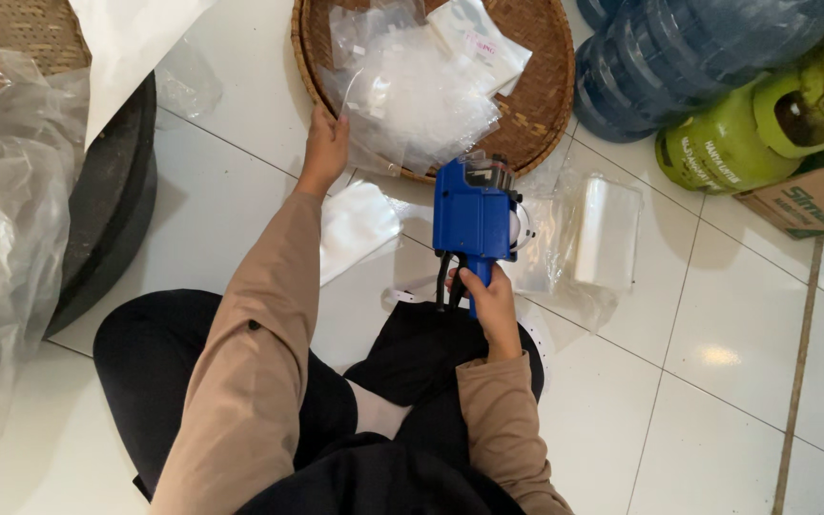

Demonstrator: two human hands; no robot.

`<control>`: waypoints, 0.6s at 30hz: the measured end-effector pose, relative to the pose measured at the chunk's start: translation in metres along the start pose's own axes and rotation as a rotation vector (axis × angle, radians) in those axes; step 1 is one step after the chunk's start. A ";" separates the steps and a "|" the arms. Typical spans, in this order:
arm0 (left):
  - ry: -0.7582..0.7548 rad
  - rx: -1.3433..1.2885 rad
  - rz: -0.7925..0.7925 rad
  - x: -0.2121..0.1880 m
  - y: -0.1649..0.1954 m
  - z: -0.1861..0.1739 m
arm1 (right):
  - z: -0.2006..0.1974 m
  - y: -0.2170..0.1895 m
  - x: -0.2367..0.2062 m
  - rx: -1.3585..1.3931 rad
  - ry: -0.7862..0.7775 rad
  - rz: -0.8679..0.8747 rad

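Note:
My right hand point(491, 305) grips the handle of a blue label gun point(472, 217), held upright above my lap with its head pointing at the woven tray. My left hand point(325, 145) reaches forward and rests on the near rim of the round woven tray point(541, 105), fingers touching a clear plastic bag at the tray's edge. A heap of clear plastic bags point(412, 91) lies in the tray. A strip of white label backing point(412, 291) curls on the floor under the gun.
More clear bags point(603, 234) and a white pouch point(357, 224) lie on the white tiled floor. Blue water jugs point(679, 57), a green gas cylinder point(746, 138) and a cardboard box point(817, 200) stand at right. A large plastic bag point(2, 238) and dark round pan point(112, 200) are at left.

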State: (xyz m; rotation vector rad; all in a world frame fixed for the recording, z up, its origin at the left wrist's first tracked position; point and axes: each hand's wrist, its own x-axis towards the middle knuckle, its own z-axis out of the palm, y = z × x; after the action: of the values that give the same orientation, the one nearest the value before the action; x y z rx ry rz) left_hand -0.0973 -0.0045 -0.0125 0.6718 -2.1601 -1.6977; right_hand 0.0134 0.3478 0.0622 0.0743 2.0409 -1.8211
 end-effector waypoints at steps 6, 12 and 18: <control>0.102 0.340 0.289 -0.025 -0.016 -0.017 | 0.009 0.018 0.004 -0.142 -0.120 -0.048; -0.303 0.807 -0.033 -0.067 -0.045 -0.061 | 0.044 0.026 -0.008 -0.560 -0.150 -0.045; -0.379 0.811 -0.051 -0.070 -0.068 -0.064 | 0.073 0.019 -0.007 -0.696 -0.227 -0.155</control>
State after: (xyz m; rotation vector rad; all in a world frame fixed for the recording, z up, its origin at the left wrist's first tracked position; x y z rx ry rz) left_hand 0.0055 -0.0321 -0.0592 0.6148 -3.1498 -0.9620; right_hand 0.0446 0.2815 0.0418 -0.4712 2.4276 -1.0372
